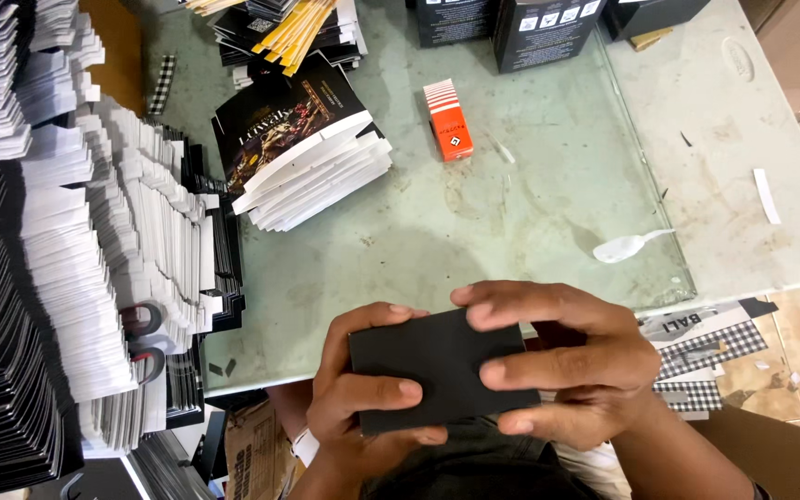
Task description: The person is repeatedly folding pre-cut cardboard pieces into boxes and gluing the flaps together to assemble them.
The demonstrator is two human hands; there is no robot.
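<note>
Black box (pixel 437 370) held over the lap at the table (pixel 511 222) edge, both hands clasped on it: left hand (pixel 354 398) wraps the near end, right hand (pixel 567 361) presses the top. Folding or closing appears under way; next calls for firm creasing. Flat blanks (pixel 307 167) lie stacked beyond.

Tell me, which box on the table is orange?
The small orange-and-white striped box, lying alone mid-table. The boxes at the far edge are black, as is the box held in both hands.
</note>
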